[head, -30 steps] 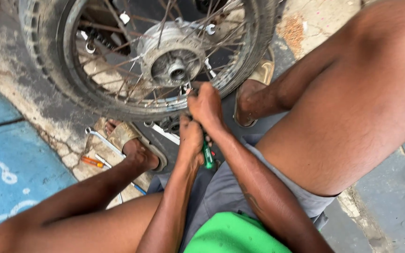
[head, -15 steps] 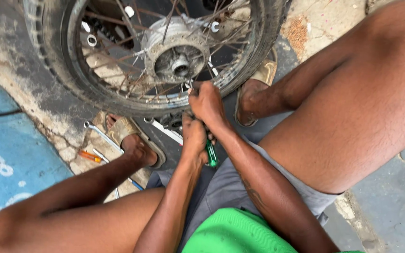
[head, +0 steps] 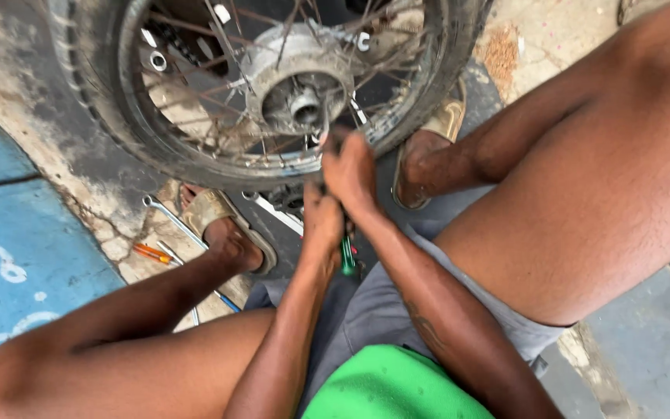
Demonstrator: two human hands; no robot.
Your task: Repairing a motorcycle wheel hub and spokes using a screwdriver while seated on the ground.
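Observation:
A spoked motorcycle wheel (head: 195, 159) with a black tyre lies flat on the ground in front of me, its metal hub (head: 300, 81) near the top centre. My right hand (head: 350, 171) presses on the wheel's near rim, fingers curled over it. My left hand (head: 321, 221) sits just below, closed around a green-handled tool (head: 346, 256) whose handle sticks out toward me; the tool's tip is hidden by my hands. My bare legs spread to either side of the wheel.
A long metal spanner (head: 170, 219) and an orange-handled tool (head: 151, 253) lie on the cracked concrete by my left sandalled foot (head: 222, 221). My right foot (head: 420, 159) rests against the tyre. A blue painted floor patch (head: 17, 248) lies at left.
My view has shifted slightly, so the wheel sits a little further right and up. Both hands stay at the same spot on the near rim.

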